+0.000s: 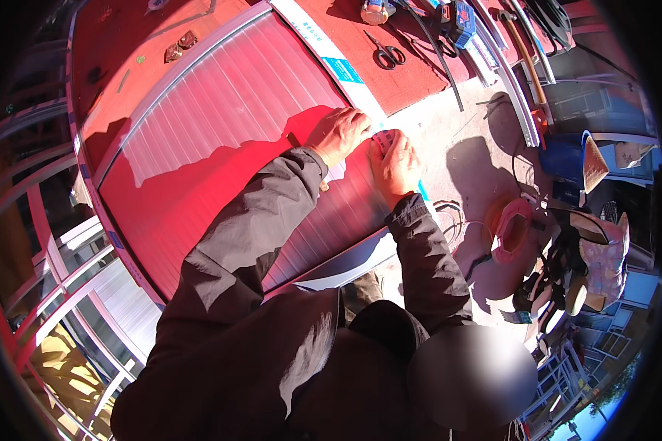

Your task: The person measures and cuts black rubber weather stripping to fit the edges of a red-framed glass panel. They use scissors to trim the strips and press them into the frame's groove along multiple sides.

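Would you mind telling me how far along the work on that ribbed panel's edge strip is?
Done: the ribbed panel lies flat on the red surface, its white-and-blue edge strip running along the far side. In hand: the left hand and right hand press together on that edge where the strip reaches them. Left: the edge below the hands, toward the person, shows loose white film. The scissors lie unused.

Both hands, the left hand point(337, 132) and the right hand point(394, 163), rest on the ribbed panel's point(221, 125) right edge; scissors point(386, 53) lie beyond it, a hard hat point(512, 229) to its right.
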`<action>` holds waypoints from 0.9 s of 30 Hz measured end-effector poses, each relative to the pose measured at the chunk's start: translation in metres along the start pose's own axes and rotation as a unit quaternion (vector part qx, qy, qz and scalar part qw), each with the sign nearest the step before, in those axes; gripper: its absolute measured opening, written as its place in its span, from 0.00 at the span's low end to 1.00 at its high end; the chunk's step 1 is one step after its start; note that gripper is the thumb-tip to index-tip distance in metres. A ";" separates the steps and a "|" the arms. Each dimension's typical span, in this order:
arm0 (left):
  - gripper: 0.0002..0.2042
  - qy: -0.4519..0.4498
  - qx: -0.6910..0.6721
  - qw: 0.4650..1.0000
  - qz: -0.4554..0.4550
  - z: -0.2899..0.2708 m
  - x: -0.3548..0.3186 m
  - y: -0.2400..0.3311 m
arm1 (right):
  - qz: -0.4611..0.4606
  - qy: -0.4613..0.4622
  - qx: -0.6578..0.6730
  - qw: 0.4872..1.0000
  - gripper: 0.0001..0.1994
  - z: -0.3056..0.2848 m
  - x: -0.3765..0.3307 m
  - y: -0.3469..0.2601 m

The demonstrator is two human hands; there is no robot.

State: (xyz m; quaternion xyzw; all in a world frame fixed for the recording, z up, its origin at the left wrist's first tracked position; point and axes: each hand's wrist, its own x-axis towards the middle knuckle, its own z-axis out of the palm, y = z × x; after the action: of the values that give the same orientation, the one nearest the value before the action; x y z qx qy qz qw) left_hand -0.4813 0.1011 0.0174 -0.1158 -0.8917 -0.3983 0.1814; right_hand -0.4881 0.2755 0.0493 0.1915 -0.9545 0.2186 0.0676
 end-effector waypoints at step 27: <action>0.22 0.167 0.089 0.824 -0.535 -0.041 -0.054 0.073 | -0.200 -0.090 0.113 0.969 0.26 0.057 0.149 -0.008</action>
State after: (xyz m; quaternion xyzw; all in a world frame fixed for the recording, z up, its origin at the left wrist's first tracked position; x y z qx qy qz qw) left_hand -0.3971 0.1148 0.0693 0.4639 -0.8013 -0.3655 0.0960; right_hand -0.6239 0.1935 0.0326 0.4041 -0.8679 0.2888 0.0015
